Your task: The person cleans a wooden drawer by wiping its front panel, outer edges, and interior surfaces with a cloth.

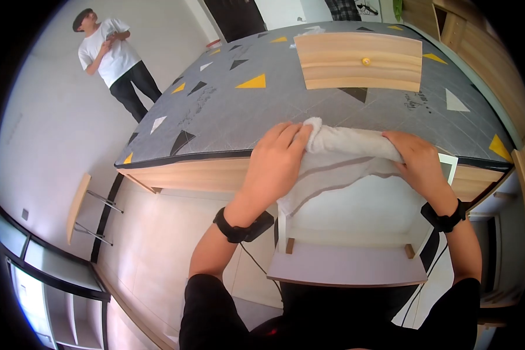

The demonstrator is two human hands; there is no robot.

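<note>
A white cloth (353,141), bunched into a thick roll along its upper edge, stretches between my two hands. My left hand (279,160) has its fingers wrapped over the cloth's left end. At the other end, my right hand (417,163) grips the roll with its thumb and fingers. The cloth's lower part drapes over the far part of a white drawer (347,265), hiding some of its inside. This drawer rests at my lap, its pale panel toward me, close to the bed's edge. Black bands with small devices and cables circle both wrists.
A bed with a grey patterned mattress (216,125) stands ahead. On it is a wooden drawer front (361,61) with a yellow knob. A person (114,58) stands at the far left. A folding table (79,207) leans by the left wall, and wooden furniture lines the right.
</note>
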